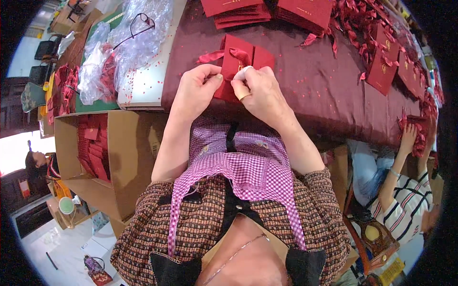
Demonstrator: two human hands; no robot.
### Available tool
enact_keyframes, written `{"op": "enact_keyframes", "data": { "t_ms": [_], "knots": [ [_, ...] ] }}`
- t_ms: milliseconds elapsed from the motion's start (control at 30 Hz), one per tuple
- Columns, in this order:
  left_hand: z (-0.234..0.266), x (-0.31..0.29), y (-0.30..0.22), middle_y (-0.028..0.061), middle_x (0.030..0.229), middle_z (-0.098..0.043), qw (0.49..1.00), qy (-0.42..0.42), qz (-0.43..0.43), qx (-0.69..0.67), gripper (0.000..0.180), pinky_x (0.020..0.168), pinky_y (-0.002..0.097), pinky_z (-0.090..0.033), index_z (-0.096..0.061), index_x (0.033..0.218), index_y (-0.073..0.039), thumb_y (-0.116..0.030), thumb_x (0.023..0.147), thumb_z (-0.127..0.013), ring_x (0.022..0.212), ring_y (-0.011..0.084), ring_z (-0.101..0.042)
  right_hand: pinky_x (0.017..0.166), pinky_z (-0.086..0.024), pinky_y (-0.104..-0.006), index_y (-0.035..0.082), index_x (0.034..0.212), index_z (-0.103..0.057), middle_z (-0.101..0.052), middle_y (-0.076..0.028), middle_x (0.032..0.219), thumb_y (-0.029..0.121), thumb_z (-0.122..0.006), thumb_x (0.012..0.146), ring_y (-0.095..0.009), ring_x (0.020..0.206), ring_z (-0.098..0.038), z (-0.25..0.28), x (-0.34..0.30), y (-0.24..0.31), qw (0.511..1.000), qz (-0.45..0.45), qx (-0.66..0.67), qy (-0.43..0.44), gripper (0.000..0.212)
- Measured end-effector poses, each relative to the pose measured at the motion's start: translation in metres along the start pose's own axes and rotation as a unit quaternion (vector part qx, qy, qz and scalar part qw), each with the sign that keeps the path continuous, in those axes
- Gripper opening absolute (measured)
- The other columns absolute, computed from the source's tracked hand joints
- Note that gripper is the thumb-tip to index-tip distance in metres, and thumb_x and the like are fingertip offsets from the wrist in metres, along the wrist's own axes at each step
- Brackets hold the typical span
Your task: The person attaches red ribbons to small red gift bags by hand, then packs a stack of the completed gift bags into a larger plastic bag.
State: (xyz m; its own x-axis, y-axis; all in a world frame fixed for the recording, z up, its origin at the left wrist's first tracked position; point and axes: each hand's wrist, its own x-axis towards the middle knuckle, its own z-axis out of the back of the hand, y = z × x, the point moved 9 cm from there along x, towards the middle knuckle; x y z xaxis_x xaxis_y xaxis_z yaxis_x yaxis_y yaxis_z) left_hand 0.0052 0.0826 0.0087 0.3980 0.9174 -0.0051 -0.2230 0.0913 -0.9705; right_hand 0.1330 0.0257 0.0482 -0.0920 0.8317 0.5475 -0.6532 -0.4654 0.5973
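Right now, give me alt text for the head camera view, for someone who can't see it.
A person's left hand and right hand handle a red card with a red ribbon on a dark red tablecloth. More red cards lie stacked beyond; an open cardboard box sits at left.

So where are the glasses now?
In the head view, the glasses lie at upper left on crumpled clear plastic, left of the dark red tablecloth.

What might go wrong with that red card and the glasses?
The ribbon loops up by the right hand, so it might get creased. The card is near the table's front edge and might slide off if let go. The glasses lie on crumpled plastic; they might get knocked.
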Motion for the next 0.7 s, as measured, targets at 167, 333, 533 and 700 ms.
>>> {"op": "enact_keyframes", "data": {
  "t_ms": [167, 333, 533, 700],
  "knots": [
    [-0.002, -0.002, -0.005, 0.001, 0.077, -0.062, 0.999, -0.017, -0.013, 0.041, 0.015, 0.064, 0.0218, -0.044, -0.062, 0.096, 0.004, -0.003, 0.084, -0.058, 0.071, 0.0052, -0.053, 0.063, -0.037, -0.0391, 0.005, 0.074, -0.05, -0.057, -0.011, 0.056, 0.01, -0.06, 0.08, -0.03, 0.055, -0.057, -0.002, 0.004, -0.003, 0.999, -0.035, -0.002, 0.024, 0.013],
    [-0.003, -0.011, -0.03, 0.0005, 0.072, -0.06, 0.98, -0.078, -0.106, 0.146, 0.011, 0.059, 0.0214, -0.044, -0.062, 0.092, 0.004, -0.001, 0.083, -0.058, 0.067, 0.0037, -0.052, 0.063, -0.037, -0.0377, 0.006, 0.073, -0.049, -0.055, -0.01, 0.055, 0.011, -0.058, 0.08, -0.028, 0.055, -0.056, -0.001, 0.008, 0.02, 0.988, 0.032, -0.148, 0.028, 0.013],
    [-0.002, -0.014, -0.021, 0.0103, 0.076, -0.065, 0.99, -0.084, -0.089, 0.069, 0.012, 0.061, 0.0256, -0.047, -0.062, 0.091, 0.005, -0.001, 0.081, -0.06, 0.069, 0.0122, -0.059, 0.063, -0.037, -0.0375, 0.007, 0.072, -0.048, -0.054, -0.009, 0.055, 0.013, -0.059, 0.078, -0.026, 0.055, -0.056, 0.003, 0.005, 0.03, 0.979, 0.067, -0.19, 0.009, 0.014],
    [-0.005, -0.013, -0.014, 0.0029, 0.075, -0.063, 0.996, -0.07, -0.05, 0.0, 0.013, 0.06, 0.0212, -0.044, -0.062, 0.093, 0.006, -0.002, 0.083, -0.06, 0.069, 0.0047, -0.053, 0.061, -0.037, -0.0381, 0.007, 0.071, -0.048, -0.054, -0.009, 0.054, 0.014, -0.06, 0.078, -0.026, 0.053, -0.055, 0.01, 0.001, 0.022, 0.989, 0.048, -0.138, -0.031, 0.015]
  ]
}}
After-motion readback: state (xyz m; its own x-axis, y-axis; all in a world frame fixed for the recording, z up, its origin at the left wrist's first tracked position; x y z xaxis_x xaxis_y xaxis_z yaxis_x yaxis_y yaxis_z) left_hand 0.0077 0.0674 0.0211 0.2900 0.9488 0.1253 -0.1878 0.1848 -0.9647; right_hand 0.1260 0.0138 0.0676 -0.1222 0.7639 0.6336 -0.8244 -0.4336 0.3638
